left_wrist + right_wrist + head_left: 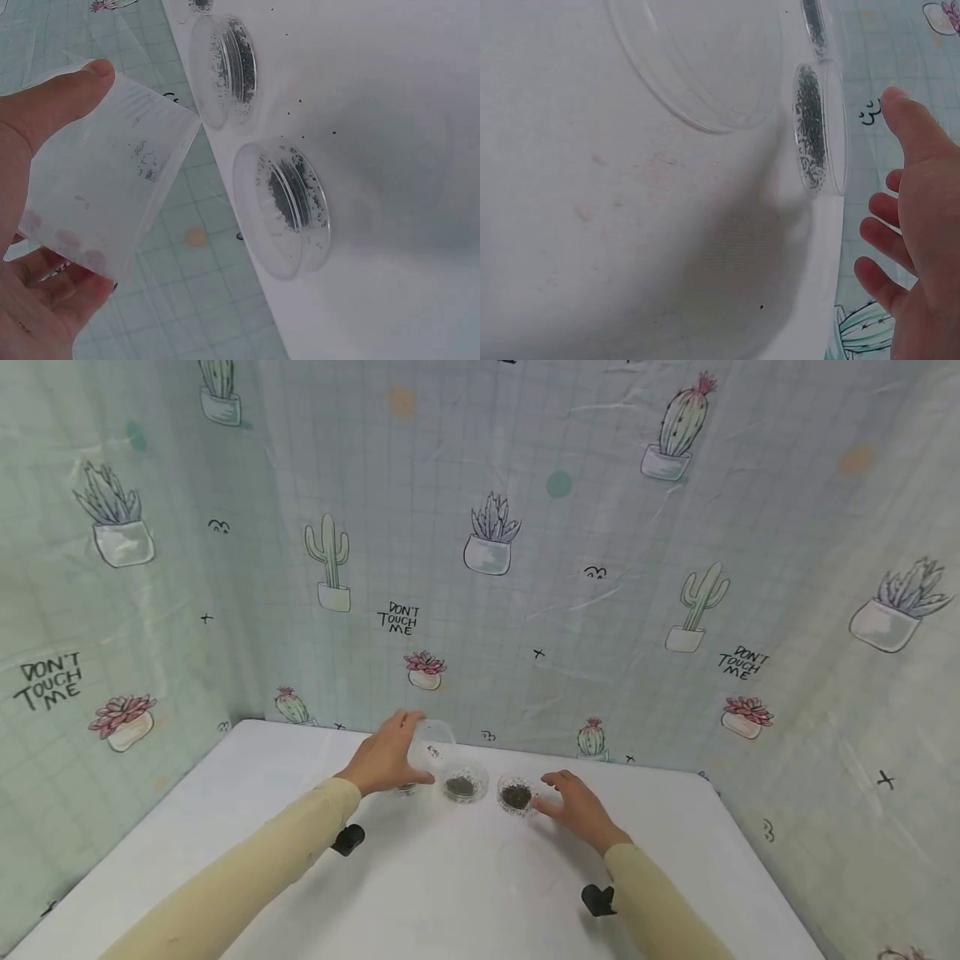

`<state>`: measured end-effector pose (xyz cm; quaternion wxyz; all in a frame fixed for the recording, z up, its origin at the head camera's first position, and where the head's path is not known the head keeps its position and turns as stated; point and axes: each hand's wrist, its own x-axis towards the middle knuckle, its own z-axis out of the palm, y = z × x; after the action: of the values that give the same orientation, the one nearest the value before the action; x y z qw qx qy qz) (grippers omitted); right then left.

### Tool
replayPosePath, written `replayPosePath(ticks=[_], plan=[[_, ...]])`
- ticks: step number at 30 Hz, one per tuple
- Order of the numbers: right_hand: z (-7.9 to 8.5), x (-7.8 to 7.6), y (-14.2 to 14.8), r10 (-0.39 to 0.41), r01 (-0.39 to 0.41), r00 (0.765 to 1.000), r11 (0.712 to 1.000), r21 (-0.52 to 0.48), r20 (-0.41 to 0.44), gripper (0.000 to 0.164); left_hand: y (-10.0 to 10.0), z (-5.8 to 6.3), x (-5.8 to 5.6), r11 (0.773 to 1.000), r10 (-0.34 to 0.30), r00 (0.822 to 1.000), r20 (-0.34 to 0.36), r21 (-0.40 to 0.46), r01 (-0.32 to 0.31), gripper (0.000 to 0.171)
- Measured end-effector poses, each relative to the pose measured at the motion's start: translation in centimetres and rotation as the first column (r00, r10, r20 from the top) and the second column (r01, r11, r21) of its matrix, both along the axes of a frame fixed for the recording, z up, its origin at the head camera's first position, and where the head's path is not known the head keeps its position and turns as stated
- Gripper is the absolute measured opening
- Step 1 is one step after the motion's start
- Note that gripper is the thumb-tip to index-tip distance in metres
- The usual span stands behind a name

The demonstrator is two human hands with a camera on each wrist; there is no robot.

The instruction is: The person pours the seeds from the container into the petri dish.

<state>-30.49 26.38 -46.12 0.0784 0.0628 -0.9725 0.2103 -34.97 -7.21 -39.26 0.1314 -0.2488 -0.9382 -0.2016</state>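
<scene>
Up at the back of the table, my left hand (381,758) grips a translucent plastic cup (112,169) with small printed marks on its side. Thumb and fingers lie on opposite sides of the cup, which is tilted. Clear round dishes with dark granules stand in a row below: a right dish (517,796), a middle dish (461,784) and a left dish (405,791), the last partly hidden by the left hand. Beside the right dish is my right hand (579,812), its fingers loosely bent and nothing held; its thumb overlaps that dish's edge in the head view.
A larger-looking clear round piece (697,124) shows near the dishes in the right wrist view. Dark specks (300,101) are scattered on the white table (450,893). A cactus-printed curtain (480,635) hangs along the back and both sides.
</scene>
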Motion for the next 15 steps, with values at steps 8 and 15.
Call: replayPosePath(ticks=[8, 15], plan=[[-0.2, 0.8, -0.3, 0.006, -0.006, 1.000, 1.000, 0.024, 0.009, 0.054, -2.1, -0.2, 0.3, 1.000, 0.021, 1.000, 0.023, 0.010, -0.021, 0.099], [-0.5, 1.6, 0.0, 0.019, -0.019, 0.999, 1.000, 0.012, 0.030, 0.055, -2.9, -0.3, 0.8, 0.999, 0.046, 0.998, 0.040, 0.023, -0.047, 0.098]])
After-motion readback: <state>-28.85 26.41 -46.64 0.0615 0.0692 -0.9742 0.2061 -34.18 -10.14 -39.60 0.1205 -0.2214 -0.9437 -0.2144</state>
